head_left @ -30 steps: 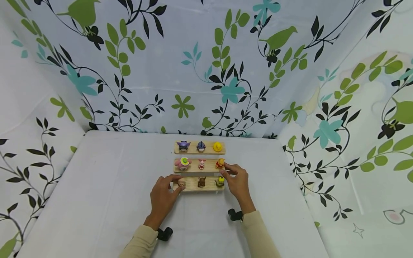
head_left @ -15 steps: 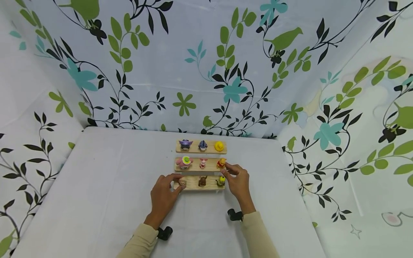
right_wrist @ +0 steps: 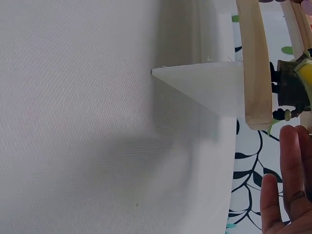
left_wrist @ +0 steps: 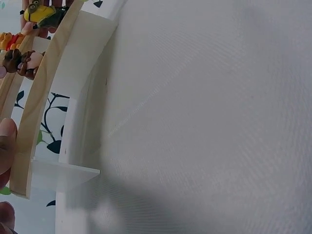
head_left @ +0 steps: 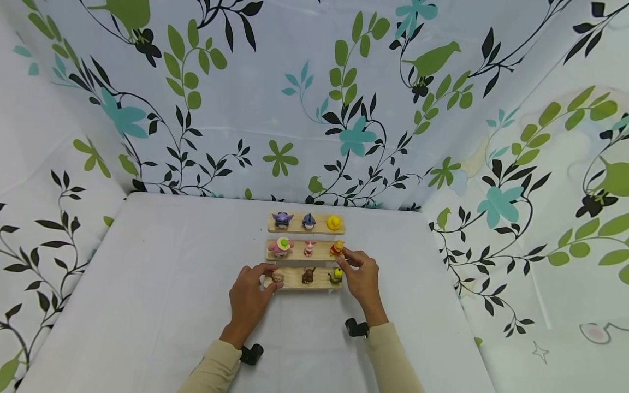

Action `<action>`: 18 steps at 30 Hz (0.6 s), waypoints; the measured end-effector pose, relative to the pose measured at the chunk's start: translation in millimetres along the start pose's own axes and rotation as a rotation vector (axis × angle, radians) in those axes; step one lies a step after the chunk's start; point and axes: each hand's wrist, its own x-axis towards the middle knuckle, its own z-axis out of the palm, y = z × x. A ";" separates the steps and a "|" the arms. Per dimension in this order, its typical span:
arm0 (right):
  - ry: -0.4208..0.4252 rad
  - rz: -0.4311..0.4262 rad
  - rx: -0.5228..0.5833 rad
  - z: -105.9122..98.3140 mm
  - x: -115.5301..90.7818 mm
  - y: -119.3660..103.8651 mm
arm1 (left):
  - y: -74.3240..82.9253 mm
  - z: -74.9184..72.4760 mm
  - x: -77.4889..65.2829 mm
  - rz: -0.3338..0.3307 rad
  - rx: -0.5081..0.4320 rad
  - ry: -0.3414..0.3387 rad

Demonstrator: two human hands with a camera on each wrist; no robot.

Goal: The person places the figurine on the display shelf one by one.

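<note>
Three wooden shelf boards bear small toy figurines. On the front board [head_left: 292, 285] are a pale pinkish figurine [head_left: 277, 277] at the left, a brown figurine [head_left: 308, 276] and a Minion figurine [head_left: 336, 275]. My left hand [head_left: 249, 297] pinches the pale figurine between thumb and index finger, partly covering it. At the right end of the middle board [head_left: 321, 254], my right hand [head_left: 362, 275] holds a Winnie the Pooh figurine [head_left: 336, 249] with thumb and index finger. In the right wrist view its other fingers [right_wrist: 291, 170] extend beside the Minion.
A pink figurine in a green-yellow hat [head_left: 282, 247] and a piglet figurine [head_left: 308, 249] share the middle board. The back board [head_left: 321, 221] bears a purple figurine, a blue figurine and a yellow duck. White brackets [right_wrist: 204, 85] support the front board above the white-covered table [head_left: 172, 295].
The head view has shifted slightly. Both hands keep their places at the pale figurine and the Winnie the Pooh figurine, with no clear movement of either.
</note>
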 end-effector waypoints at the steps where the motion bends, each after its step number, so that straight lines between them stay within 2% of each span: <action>1: 0.002 0.000 0.001 0.0 0.0 -0.5 | 0.0 -0.7 0.4 -0.001 0.000 -0.003; 8: 0.001 0.011 -0.008 0.0 -0.4 -1.5 | -4.6 -13.9 -0.7 0.003 -0.037 -0.010; 14: -0.008 0.001 -0.063 -4.5 -3.1 -3.2 | -16.6 -34.1 -3.5 0.037 -0.047 0.024; 18: -0.001 -0.011 -0.100 -10.2 -7.8 -4.9 | -22.2 -49.7 -0.4 0.041 -0.041 0.037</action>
